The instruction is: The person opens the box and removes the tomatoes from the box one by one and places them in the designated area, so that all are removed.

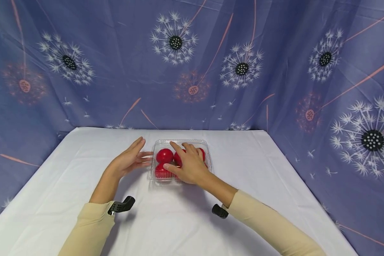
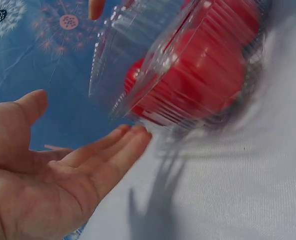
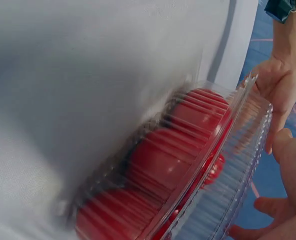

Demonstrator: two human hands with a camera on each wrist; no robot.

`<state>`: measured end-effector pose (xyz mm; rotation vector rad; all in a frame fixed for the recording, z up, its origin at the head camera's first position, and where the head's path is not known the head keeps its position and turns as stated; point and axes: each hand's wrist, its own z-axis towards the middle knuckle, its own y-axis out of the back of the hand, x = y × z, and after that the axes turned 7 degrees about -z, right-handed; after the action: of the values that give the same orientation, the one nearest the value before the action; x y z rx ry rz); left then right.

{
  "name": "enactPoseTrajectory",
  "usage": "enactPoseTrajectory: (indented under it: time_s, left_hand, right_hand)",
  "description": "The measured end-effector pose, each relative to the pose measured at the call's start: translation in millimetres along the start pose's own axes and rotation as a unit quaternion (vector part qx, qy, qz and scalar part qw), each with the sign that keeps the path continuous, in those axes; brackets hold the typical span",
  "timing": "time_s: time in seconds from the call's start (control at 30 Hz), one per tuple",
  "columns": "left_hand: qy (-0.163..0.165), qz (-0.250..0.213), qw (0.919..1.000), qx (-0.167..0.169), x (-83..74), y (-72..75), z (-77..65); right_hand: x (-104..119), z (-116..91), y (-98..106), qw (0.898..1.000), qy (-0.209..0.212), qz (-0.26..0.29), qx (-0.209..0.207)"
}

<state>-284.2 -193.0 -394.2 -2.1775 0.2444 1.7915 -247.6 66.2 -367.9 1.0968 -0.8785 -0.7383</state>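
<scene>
A clear, ribbed plastic clamshell box sits on the white cloth, holding several round red fruits that look like tomatoes. To its left is my left hand, palm turned toward the box and fingers extended. In the left wrist view its fingertips reach right up to the box's lower side wall. My right hand spreads over the box top, thumb apart from the fingers, covering part of the fruits. The right wrist view shows this hand beside the transparent lid, with the red fruits visible through the ribbed wall.
A white cloth covers the table. Blue curtains with dandelion prints hang behind it and along both sides. Black wrist-camera mounts jut out from both beige sleeves.
</scene>
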Motion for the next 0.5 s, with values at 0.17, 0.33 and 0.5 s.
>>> enactPoseTrajectory:
  time_s: [0.17,0.33,0.5]
  left_hand:
    - [-0.002,-0.031,0.9995,0.004,5.9,7.7,-2.9]
    - [-0.008,-0.072,0.9973,0.011,12.6,12.3,-1.4]
    - [-0.018,-0.114,0.9932,0.02,19.7,14.3,2.0]
  right_hand:
    - [8,3,-5,1.0,-0.006,-0.003,0.014]
    - [13,7,-9,1.0,-0.01,-0.012,0.019]
    - [18,7,-13,0.999,0.006,-0.024,0.02]
